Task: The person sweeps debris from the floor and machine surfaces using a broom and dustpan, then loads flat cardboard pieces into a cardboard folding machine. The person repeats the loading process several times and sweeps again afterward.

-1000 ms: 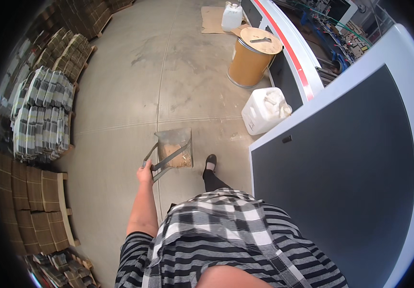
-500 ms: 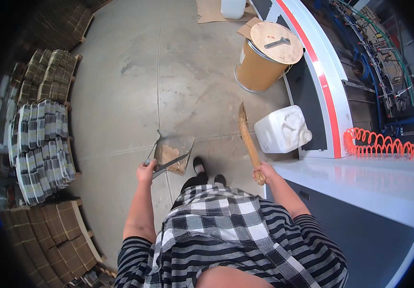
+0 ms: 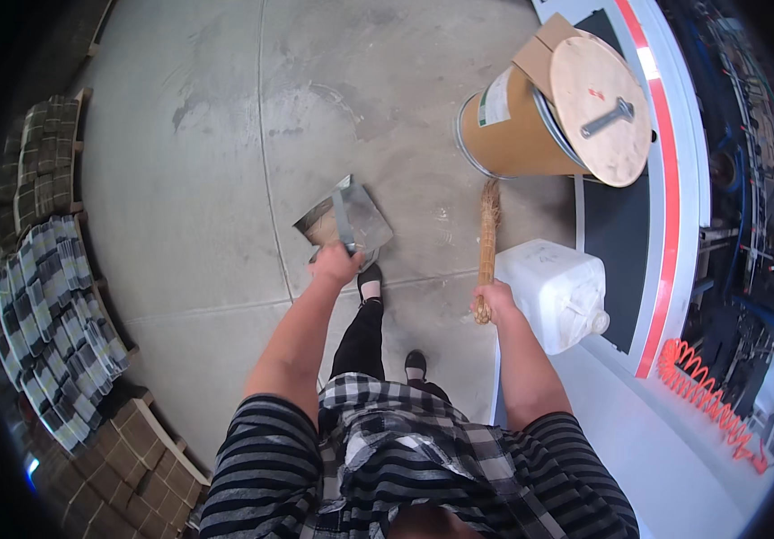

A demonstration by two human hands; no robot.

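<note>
Two tools are gripped, one on each side: a metal dustpan [image 3: 369,223] is held by its handle in the closed left hand [image 3: 336,262], and a straw broom [image 3: 488,229] is clasped near its butt end in the right hand [image 3: 496,301]. The hands are kept well apart. A broad stretch of concrete floor [image 3: 180,225] is bordered by stacked bundles [image 3: 54,332] on the left and by a white machine panel with a red stripe [image 3: 665,207] on the right. The dustpan is set over this open stretch, just ahead of one shoe [image 3: 370,274]; whether its edge is rested on the floor cannot be told. Less room is left around the broom, whose frayed tip is pointed toward the drum [image 3: 521,130].

Thin, dull grey sheet is seen in the dustpan, while the broom is formed of coarse yellowish stalks. The drum is brown, cylindrical and rimmed with metal. It is topped by a round wooden lid [image 3: 575,81], on which a wrench [image 3: 609,118] is laid.

Tan material [image 3: 322,226] is contained in the dustpan. A boxy white plastic jug [image 3: 544,278] is placed just beside the broom; its contents cannot be seen.
</note>
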